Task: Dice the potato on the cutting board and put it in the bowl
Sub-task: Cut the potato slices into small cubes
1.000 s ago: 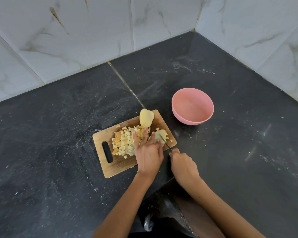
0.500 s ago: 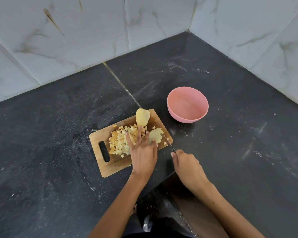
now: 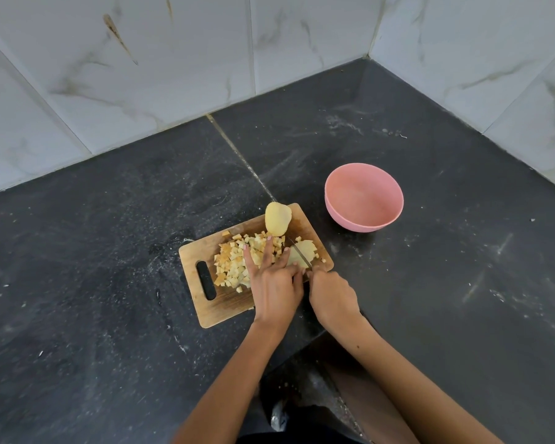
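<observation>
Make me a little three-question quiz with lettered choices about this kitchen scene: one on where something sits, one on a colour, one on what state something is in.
1. Where is the whole peeled potato?
A. In the bowl
B. At the far edge of the cutting board
C. On the bare counter

2. What colour is the bowl?
A. Pink
B. Green
C. White

3. What is in the bowl?
A. Diced potato
B. Water
C. Nothing visible

Answers:
1 B, the whole peeled potato sits at the far edge of the cutting board.
2 A, the bowl is pink.
3 C, its inside shows bare; the diced potato lies on the board, where the right hand holds the knife.
</observation>
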`<state>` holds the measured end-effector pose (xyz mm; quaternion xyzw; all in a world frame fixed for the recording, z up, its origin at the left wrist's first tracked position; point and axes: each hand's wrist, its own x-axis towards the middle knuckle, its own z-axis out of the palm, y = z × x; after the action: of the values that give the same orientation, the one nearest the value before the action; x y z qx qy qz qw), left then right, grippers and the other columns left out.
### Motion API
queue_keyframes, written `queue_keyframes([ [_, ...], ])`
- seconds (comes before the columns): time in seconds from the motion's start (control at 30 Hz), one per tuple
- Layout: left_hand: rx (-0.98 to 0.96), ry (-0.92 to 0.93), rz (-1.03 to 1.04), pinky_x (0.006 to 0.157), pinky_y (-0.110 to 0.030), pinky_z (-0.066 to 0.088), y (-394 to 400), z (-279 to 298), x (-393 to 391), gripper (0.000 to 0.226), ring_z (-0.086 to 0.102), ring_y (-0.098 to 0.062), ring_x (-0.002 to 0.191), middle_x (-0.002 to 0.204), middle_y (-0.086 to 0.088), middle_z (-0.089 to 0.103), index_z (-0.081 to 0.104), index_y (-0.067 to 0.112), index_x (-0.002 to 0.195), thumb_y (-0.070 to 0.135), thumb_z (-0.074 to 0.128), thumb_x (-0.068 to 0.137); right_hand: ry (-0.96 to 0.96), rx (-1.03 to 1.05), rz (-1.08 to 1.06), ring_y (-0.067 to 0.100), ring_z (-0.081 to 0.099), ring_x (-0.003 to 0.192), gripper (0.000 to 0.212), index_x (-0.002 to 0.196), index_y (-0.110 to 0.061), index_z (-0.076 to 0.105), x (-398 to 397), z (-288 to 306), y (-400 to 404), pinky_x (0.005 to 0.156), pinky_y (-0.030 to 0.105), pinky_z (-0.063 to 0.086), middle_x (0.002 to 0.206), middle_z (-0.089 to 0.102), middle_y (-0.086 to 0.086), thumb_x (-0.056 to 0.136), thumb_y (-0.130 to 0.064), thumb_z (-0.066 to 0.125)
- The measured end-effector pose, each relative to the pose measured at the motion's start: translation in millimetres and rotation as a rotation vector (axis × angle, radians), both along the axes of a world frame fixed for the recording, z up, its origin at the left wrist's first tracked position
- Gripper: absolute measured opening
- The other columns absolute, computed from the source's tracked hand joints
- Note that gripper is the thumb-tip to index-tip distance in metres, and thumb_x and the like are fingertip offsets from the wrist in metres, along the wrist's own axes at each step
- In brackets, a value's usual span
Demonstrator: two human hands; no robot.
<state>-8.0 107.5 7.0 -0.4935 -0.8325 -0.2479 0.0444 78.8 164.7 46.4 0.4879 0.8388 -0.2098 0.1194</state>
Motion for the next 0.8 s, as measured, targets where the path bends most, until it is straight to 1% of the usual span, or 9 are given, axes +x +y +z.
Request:
queue_keyframes([
  [0.1,-0.004,0.001,0.003,0.115,-0.054,-0.001,0,0,0,0.007,0.049,-0.034,0.127,0.102,-0.006,0.072,0.075,0.021,0.066,0.018,0.079,0.071,-0.041,-0.002,0.025,0.03,0.064,0.098,0.027,0.125,-0.006,0.043,13,0,-6,0.07,0.034,0.045,0.109,0.062,0.013,0.104,-0.02,0.031],
  [0.23,-0.006,-0.014,0.005,0.114,-0.055,0.0,0,-1,1,0.007,0.048,-0.034,0.127,0.102,-0.007,0.072,0.075,0.022,0.068,0.018,0.08,0.071,-0.06,-0.03,0.026,0.03,0.065,0.094,0.029,0.116,-0.007,0.043,37,-1,-16,0.069,0.035,0.044,0.102,0.065,0.013,0.106,-0.028,0.026],
  [0.37,0.002,-0.016,-0.003,0.114,-0.056,0.001,1,-1,1,0.006,0.049,-0.034,0.126,0.102,-0.007,0.072,0.076,0.021,0.068,0.018,0.08,0.072,-0.102,-0.028,0.022,0.03,0.066,0.093,0.03,0.112,-0.007,0.043,54,1,-25,0.065,0.033,0.042,0.1,0.066,0.011,0.106,-0.03,0.024],
  [0.47,0.002,0.001,-0.021,0.113,-0.057,0.001,-1,-2,0,0.005,0.048,-0.034,0.127,0.104,-0.008,0.071,0.076,0.02,0.071,0.017,0.079,0.073,-0.042,-0.085,-0.017,0.03,0.065,0.09,0.033,0.109,-0.006,0.045,59,6,-22,0.065,0.033,0.042,0.091,0.062,0.01,0.105,-0.033,0.026],
  [0.57,-0.02,0.031,-0.031,0.112,-0.058,-0.005,-5,0,-1,0.004,0.043,-0.037,0.131,0.11,-0.011,0.069,0.076,0.02,0.073,0.017,0.079,0.074,0.103,-0.098,-0.05,0.024,0.064,0.077,0.034,0.104,-0.008,0.05,59,12,-19,0.064,0.035,0.048,0.082,0.06,0.005,0.104,-0.035,0.029],
  [0.63,-0.043,0.032,-0.018,0.11,-0.063,-0.002,-6,2,-1,0.005,0.042,-0.039,0.131,0.109,-0.01,0.07,0.076,0.021,0.073,0.016,0.079,0.074,0.169,-0.089,-0.067,0.022,0.063,0.072,0.034,0.102,-0.01,0.052,52,12,-16,0.063,0.035,0.05,0.079,0.061,0.004,0.104,-0.035,0.029],
  [0.73,-0.051,0.011,-0.003,0.106,-0.071,0.004,-8,4,-1,0.008,0.045,-0.04,0.129,0.105,-0.007,0.072,0.076,0.021,0.071,0.014,0.079,0.073,0.183,-0.071,-0.063,0.021,0.064,0.074,0.033,0.106,-0.011,0.053,34,8,-10,0.067,0.037,0.053,0.083,0.063,0.005,0.104,-0.035,0.03],
  [0.8,-0.044,-0.006,0.004,0.106,-0.071,0.003,-8,4,-3,0.01,0.046,-0.039,0.127,0.102,-0.005,0.073,0.075,0.02,0.067,0.013,0.079,0.073,0.18,-0.046,-0.041,0.02,0.064,0.076,0.033,0.107,-0.011,0.053,22,5,-8,0.066,0.033,0.052,0.087,0.064,0.005,0.104,-0.034,0.031],
])
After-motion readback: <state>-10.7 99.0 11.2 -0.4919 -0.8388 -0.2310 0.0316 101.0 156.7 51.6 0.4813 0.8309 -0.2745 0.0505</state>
